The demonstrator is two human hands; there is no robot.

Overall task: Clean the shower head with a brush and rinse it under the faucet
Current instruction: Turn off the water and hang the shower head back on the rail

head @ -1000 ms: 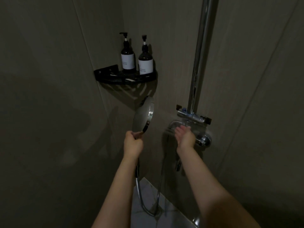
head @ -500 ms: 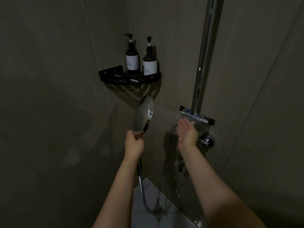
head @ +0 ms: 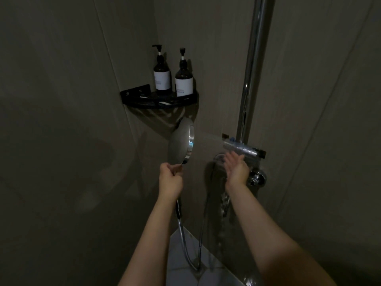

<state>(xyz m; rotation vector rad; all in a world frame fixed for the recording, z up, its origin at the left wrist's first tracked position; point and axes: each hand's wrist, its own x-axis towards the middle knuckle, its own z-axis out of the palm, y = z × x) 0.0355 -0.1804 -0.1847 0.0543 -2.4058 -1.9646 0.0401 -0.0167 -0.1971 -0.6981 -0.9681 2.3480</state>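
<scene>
My left hand (head: 170,182) grips the handle of the round chrome shower head (head: 181,143), held upright with its face turned right. Water sprays from the face toward the wall-mounted chrome faucet bar (head: 243,149). My right hand (head: 237,169) is open, fingers spread, just below the faucet bar and in the spray, holding nothing. The metal hose (head: 183,240) hangs from the handle down in a loop. No brush is in view.
A black corner shelf (head: 158,100) carries two dark pump bottles (head: 161,73), (head: 184,76). A chrome riser pipe (head: 251,69) runs up from the faucet bar. A round chrome knob (head: 256,178) sits under the bar. Tiled walls close in on both sides.
Water now sprays from the shower head toward the faucet. My right hand has opened and lifted a little under the bar. The left hand holds the shower head steady.
</scene>
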